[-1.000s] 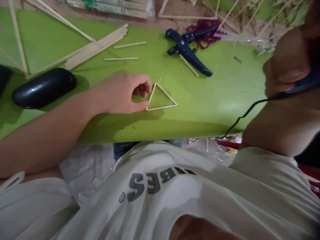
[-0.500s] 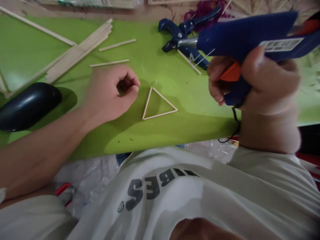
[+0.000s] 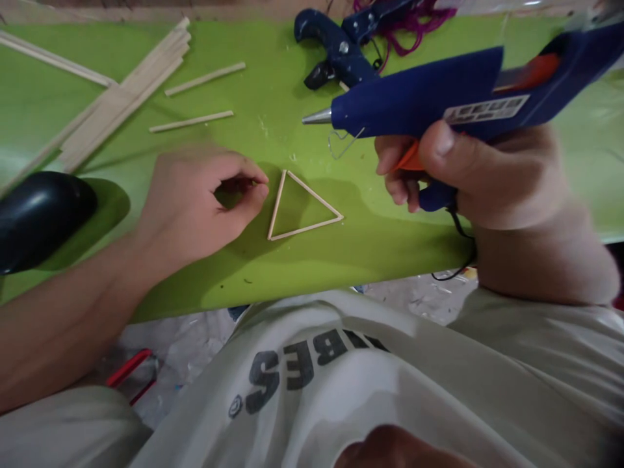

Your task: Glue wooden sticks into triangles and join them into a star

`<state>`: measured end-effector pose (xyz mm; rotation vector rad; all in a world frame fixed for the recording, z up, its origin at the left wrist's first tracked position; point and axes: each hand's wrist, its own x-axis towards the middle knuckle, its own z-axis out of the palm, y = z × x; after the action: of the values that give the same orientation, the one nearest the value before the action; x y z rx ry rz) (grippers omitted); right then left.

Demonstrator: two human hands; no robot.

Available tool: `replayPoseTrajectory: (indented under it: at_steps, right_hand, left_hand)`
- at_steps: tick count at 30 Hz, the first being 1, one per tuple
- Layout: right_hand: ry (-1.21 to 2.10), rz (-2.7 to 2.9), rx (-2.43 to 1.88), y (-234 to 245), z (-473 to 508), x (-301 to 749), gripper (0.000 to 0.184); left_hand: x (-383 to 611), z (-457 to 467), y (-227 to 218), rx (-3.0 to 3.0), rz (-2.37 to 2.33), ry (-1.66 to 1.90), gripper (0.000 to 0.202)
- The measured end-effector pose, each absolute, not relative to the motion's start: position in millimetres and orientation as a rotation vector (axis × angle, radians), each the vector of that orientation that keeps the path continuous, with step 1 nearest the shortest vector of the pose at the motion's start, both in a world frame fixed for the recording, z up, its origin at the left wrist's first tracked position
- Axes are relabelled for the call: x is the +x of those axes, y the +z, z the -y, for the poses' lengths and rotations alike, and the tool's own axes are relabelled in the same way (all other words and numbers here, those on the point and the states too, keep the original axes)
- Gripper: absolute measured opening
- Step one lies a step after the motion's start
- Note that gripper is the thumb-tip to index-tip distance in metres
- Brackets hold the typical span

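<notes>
Three thin wooden sticks form a triangle, flat on the green table. Just left of it hovers my left hand, thumb and forefinger tips brought together, with nothing visible between them. My right hand grips a blue hot glue gun by its handle, fingers at the orange trigger. The gun's metal nozzle points left, above and apart from the triangle. A bent wire stand hangs under its front.
Two short sticks lie beyond my left hand, beside a bundle of long flat sticks. A black computer mouse sits at the left. Blue cutters and purple string lie at the back. The table's front edge is close to my body.
The glue gun has moved left and slightly down in the view, its nozzle now nearer the triangle. My left hand stays beside the triangle, fingertips still together. The view has shifted slightly.
</notes>
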<state>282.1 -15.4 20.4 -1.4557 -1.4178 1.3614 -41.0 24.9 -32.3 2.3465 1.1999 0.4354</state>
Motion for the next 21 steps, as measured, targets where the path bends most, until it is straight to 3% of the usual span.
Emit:
replayPoseTrajectory:
  at_steps: [6,13,21]
  right_hand:
    - [1.395,1.503,-1.347,-7.0,6.4,290.1,0.041]
    - [1.347,1.334,-1.307,-16.4,5.0,284.8,0.037]
    - [1.173,1.127,-1.201,-22.0,-10.4,281.4,0.041]
  left_hand:
    - [-39.4,-24.2,-32.8,2.412,-1.105,0.458,0.024]
    - [-41.9,-24.7,-37.9,2.357,-1.040,0.525,0.018]
    - [-37.8,-36.2,-47.3,2.428,-0.906,0.415,0.035]
